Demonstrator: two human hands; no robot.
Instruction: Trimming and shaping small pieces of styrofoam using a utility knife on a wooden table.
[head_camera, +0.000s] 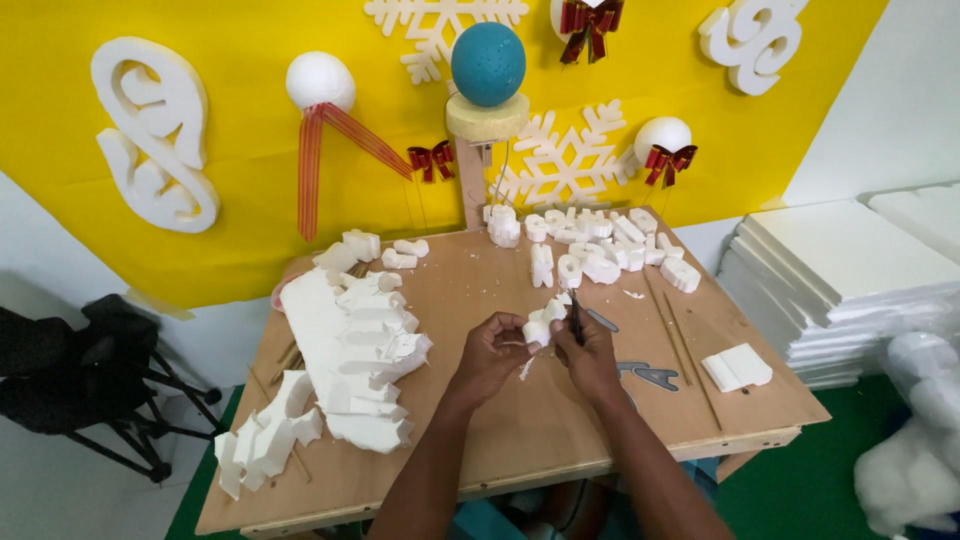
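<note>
Left hand (490, 350) closed around a small white foam piece (541, 325), fingers curled under and behind it, held just above the middle of the wooden table (520, 420). Right hand (590, 355) pinched shut on a thin dark tool (577, 318), its tip pointing up and touching the right side of the foam piece. Both hands close together, knuckles nearly meeting, forearms coming up from the bottom edge.

Just right of the hands, flat on the board: a grey metal piece (650, 375), two thin wooden sticks (690, 350) lying lengthwise, and a small white foam block (737, 366) near the right edge. Further back, a cluster of cut foam shapes (600, 245) spread across the far right part of the table. To the left, a large heap of foam offcuts (350, 340), running down to the near left corner.

At the far edge, a wooden post bearing a yellow foam disc (487, 118) topped by a teal ball (488, 64). Behind, a yellow backdrop (250, 200) with white foam snowflakes (565, 160), white balls with red bows (662, 140) and curled white ornaments. At the right, a stack of white foam sheets (840, 280); at the left, a black folding stand (90, 370) on the floor.
</note>
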